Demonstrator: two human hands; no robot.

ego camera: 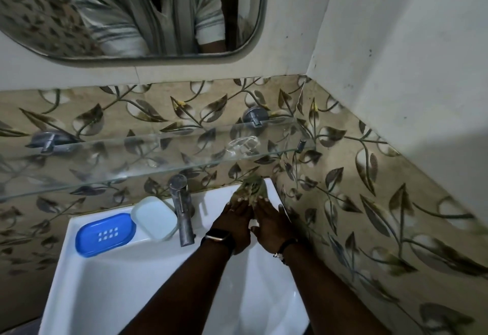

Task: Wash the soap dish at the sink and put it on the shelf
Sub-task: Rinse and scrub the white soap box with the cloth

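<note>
A blue soap dish [105, 234] with small drain holes lies on the left ledge of the white sink [87, 282]. Beside it, next to the tap, sits a pale blue-white lid or box [154, 217]. My left hand [235, 218], with a watch on the wrist, and my right hand [272, 224], with a bracelet, reach side by side, palms down, to the sink's back right corner. Their fingertips rest on a blurred greenish pad or cloth [252, 185] there. I cannot see whether they grip it. Neither hand touches the blue dish.
A metal tap [182, 210] stands at the back of the sink between the dish and my hands. Above it a glass shelf [132, 158] on metal brackets spans the tiled wall, with a clear object [243, 146] on its right part. A mirror [132, 10] hangs higher up.
</note>
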